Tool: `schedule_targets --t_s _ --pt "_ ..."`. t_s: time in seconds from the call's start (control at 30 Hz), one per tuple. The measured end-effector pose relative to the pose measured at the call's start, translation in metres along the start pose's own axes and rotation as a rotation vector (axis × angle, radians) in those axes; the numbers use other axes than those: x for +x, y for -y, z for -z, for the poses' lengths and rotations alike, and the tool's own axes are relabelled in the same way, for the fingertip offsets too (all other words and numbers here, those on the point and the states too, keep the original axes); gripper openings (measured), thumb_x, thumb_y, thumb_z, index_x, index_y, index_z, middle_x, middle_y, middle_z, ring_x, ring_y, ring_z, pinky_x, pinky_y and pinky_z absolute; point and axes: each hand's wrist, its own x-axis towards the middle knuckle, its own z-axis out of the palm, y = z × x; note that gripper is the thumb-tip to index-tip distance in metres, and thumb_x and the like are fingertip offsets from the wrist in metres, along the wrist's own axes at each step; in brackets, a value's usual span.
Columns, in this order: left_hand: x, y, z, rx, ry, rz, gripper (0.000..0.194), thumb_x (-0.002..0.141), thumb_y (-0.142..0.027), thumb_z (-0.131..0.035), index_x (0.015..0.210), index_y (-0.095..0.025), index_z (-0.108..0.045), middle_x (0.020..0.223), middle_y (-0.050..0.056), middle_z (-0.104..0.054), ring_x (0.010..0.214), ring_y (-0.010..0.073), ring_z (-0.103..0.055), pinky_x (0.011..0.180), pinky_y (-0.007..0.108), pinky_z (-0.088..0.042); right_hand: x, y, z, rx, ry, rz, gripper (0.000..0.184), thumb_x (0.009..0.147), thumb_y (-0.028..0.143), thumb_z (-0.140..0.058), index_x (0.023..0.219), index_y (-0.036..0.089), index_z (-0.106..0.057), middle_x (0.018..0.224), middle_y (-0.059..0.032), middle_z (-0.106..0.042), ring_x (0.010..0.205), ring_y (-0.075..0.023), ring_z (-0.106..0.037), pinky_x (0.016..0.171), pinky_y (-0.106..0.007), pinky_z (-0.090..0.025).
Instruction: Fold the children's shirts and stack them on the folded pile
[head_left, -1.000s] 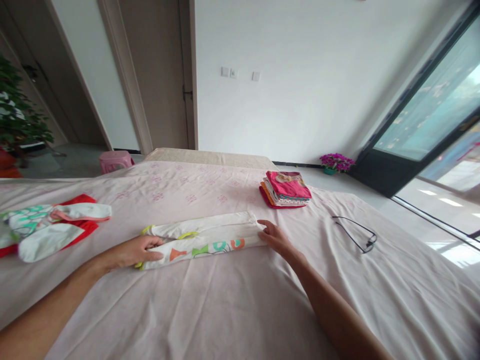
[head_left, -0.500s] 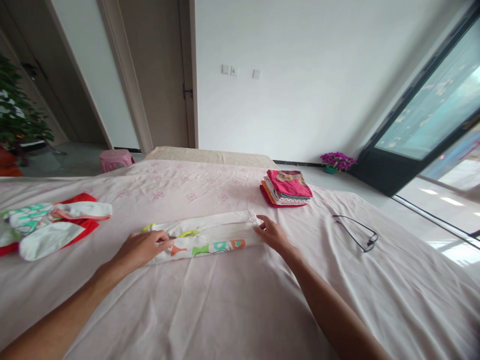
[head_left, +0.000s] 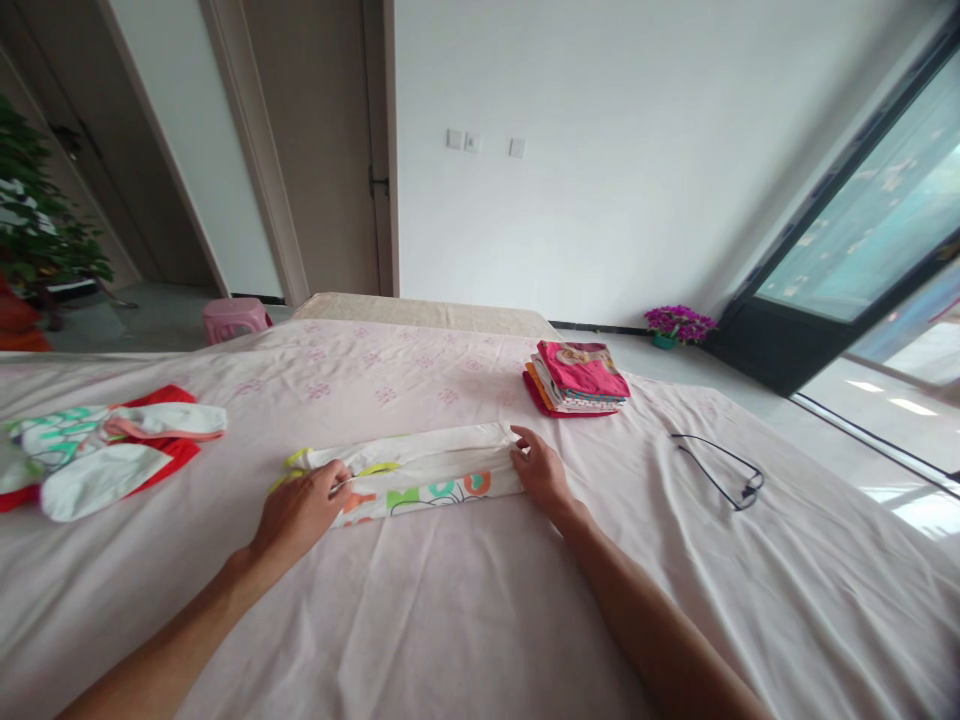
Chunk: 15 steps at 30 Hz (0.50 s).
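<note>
A white shirt [head_left: 435, 455] with yellow trim and a coloured print lies in a long, narrow fold in front of me. At its left end, my left hand [head_left: 304, 500] has its fingers closed on the near layer of the cloth. My right hand [head_left: 541, 470] pinches the opposite end, thumb and fingers bent at the edge; the exact grip there is partly hidden. Beyond the right hand sits a stack of folded clothes [head_left: 577, 378], bright pink on top.
Further left, white and red clothes [head_left: 112, 445] lie loosely on the pale pink sheet [head_left: 420, 620]. Black-framed glasses [head_left: 724, 472] rest at the right. Past the sheet stand a pink stool [head_left: 236, 318] and a pot of purple flowers [head_left: 679, 325].
My left hand has shifted slightly right and nearer me along the shirt, uncovering more of its yellow-trimmed end. My right hand stays at the other end. The view has turned slightly.
</note>
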Motion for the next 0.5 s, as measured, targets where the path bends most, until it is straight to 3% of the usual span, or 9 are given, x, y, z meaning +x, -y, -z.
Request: schedule_targets --t_s 0.1,0.2,0.27,0.4,0.5 --pt "-0.001 0.0 0.002 -0.015 0.001 -0.001 0.02 0.092 -0.037 -0.042 0.094 -0.025 -0.058 0.09 0.001 -0.074 0.084 0.0184 -0.069 0.064 0.026 -0.036 0.0 -0.002 0.0 0.021 -0.038 0.017 0.049 0.081 0.018 -0.051 0.129 0.022 -0.056 0.104 -0.0034 -0.067 0.086 -0.0165 -0.062 0.081 -0.028 -0.045" --pt "-0.003 -0.003 0.006 0.023 0.009 -0.011 0.02 0.091 -0.037 -0.043 0.093 -0.024 -0.058 0.087 0.002 -0.074 0.08 0.0198 -0.068 0.065 0.028 -0.036 -0.002 0.001 0.004 -0.048 0.008 -0.033 0.048 0.081 0.017 -0.051 0.128 0.024 -0.057 0.105 -0.0031 -0.067 0.088 -0.0166 -0.062 0.08 -0.027 -0.045" --pt "-0.004 -0.005 0.008 0.044 -0.043 -0.071 0.017 0.089 -0.034 -0.046 0.092 -0.024 -0.059 0.09 0.003 -0.073 0.083 0.0207 -0.067 0.07 0.03 -0.037 -0.004 0.008 0.007 -0.127 0.013 -0.033 0.047 0.083 0.016 -0.051 0.129 0.024 -0.057 0.11 -0.004 -0.066 0.093 -0.0178 -0.061 0.08 -0.027 -0.044" --pt "-0.004 -0.01 0.011 0.053 -0.226 -0.189 0.013 0.085 -0.028 -0.052 0.092 -0.023 -0.061 0.097 0.005 -0.07 0.095 0.023 -0.063 0.084 0.035 -0.038 -0.013 0.029 0.013 -0.278 -0.035 0.13 0.039 0.088 0.016 -0.049 0.124 0.024 -0.061 0.116 -0.0075 -0.063 0.107 -0.0222 -0.055 0.091 -0.031 -0.04" --pt "0.002 -0.007 0.01 0.037 -0.235 -0.205 0.015 0.086 -0.028 -0.051 0.093 -0.024 -0.064 0.095 0.005 -0.069 0.093 0.023 -0.062 0.085 0.035 -0.039 -0.018 0.041 0.015 -0.293 0.096 0.246 0.031 0.092 0.02 -0.048 0.117 0.025 -0.066 0.112 -0.0073 -0.064 0.105 -0.0215 -0.055 0.092 -0.029 -0.038"
